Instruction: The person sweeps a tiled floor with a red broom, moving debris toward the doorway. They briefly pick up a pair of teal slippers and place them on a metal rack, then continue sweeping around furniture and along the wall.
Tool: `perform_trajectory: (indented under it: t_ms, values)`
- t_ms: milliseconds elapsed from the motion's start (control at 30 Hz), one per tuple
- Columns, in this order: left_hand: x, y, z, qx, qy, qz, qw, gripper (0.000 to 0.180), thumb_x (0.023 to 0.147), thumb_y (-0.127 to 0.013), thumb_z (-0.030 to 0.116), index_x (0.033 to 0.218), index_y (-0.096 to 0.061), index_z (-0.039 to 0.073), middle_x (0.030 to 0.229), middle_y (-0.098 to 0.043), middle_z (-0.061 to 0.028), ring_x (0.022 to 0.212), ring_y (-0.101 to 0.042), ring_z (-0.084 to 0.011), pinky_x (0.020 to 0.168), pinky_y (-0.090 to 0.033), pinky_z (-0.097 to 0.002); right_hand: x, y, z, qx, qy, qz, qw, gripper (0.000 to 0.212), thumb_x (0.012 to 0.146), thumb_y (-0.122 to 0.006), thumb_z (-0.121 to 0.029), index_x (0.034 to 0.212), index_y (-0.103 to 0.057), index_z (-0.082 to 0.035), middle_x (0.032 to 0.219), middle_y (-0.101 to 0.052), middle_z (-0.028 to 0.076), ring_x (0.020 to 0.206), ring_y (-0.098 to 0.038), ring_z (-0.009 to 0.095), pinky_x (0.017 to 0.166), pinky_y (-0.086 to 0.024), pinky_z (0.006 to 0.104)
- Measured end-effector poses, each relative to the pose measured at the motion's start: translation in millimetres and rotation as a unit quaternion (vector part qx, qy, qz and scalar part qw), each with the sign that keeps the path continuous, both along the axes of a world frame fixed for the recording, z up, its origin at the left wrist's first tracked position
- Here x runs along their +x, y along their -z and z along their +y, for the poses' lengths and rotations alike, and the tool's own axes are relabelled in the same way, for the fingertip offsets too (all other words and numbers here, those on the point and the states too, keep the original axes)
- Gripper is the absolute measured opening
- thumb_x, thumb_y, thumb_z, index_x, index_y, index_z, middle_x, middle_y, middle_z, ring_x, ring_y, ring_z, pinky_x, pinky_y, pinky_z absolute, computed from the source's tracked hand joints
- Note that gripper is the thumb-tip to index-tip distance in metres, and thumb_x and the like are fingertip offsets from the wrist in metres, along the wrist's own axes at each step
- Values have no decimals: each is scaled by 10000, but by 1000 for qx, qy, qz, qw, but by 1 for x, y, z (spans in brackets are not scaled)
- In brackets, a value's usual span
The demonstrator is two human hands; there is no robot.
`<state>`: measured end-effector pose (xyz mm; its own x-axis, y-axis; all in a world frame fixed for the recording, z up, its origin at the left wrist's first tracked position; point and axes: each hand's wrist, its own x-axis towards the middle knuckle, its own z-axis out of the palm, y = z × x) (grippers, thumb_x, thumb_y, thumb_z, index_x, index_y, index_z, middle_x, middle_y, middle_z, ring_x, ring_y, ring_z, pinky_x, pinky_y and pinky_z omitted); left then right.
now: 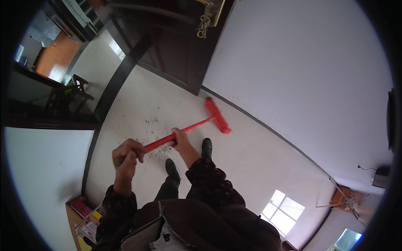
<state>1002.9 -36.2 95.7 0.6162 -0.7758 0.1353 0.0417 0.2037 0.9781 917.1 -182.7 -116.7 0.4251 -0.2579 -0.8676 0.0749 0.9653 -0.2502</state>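
I hold a red broom with both hands. My left hand (127, 154) grips the top end of the red handle (161, 141), and my right hand (181, 138) grips it lower down. The red broom head (217, 115) rests on the pale tiled floor near the white wall's dark skirting. A patch of dark dust and scraps (146, 131) lies on the tiles just left of the handle. My two black shoes (207, 147) stand below the handle.
A dark wooden door (176, 50) with a brass lock and hanging keys (204, 25) stands open at the top. A wooden stool (77, 85) is beyond the doorway at left. A shelf with books (86, 217) sits at lower left, a small stand (345, 198) at lower right.
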Motion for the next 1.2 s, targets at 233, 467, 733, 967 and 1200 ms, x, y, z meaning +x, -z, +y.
perform_trajectory:
  t_ms: [233, 467, 733, 967, 1200]
  values:
    - [-41, -107, -65, 43, 170, -150, 973, 91, 729, -687, 73, 704, -609, 32, 944, -653, -212, 661, -609, -195, 603, -498, -286, 15, -45, -27, 98, -136, -133, 977, 242, 833, -635, -199, 689, -463, -108, 556, -384, -3, 448, -391, 141, 406, -345, 259]
    - [-27, -184, -200, 58, 38, -455, 888, 568, 626, -837, 292, 1085, -645, 18, 1187, -596, -186, 1103, -586, -341, 926, -469, -408, -164, -97, -175, 146, -156, -269, 939, 241, 918, -580, -219, 956, -493, 2, 599, -401, -45, 472, -363, 67, 416, -301, 210]
    - [65, -171, -337, 207, -211, -660, 691, 291, 766, -732, 256, 962, -676, 48, 1008, -597, -126, 1026, -535, -306, 900, -399, -428, -364, -95, -171, -9, -288, 54, 956, 201, 892, -635, -203, 938, -540, -32, 686, -513, 22, 520, -469, 120, 456, -389, 240]
    - [64, -145, -365, 195, -164, -659, 708, 150, 814, -678, 210, 826, -679, 60, 842, -581, -82, 949, -545, -291, 865, -396, -421, -393, -63, -129, -208, -484, 150, 837, 477, 765, -746, -321, 1030, -645, 62, 911, -684, 151, 789, -662, 208, 702, -531, 327]
    - [77, -151, -344, 144, -147, -685, 699, 166, 787, -676, 170, 683, -614, 57, 737, -571, -73, 844, -546, -285, 795, -407, -421, -431, -29, -116, -314, -572, 240, 719, 615, 748, -763, -337, 1178, -560, 53, 955, -684, 203, 843, -686, 242, 735, -554, 354]
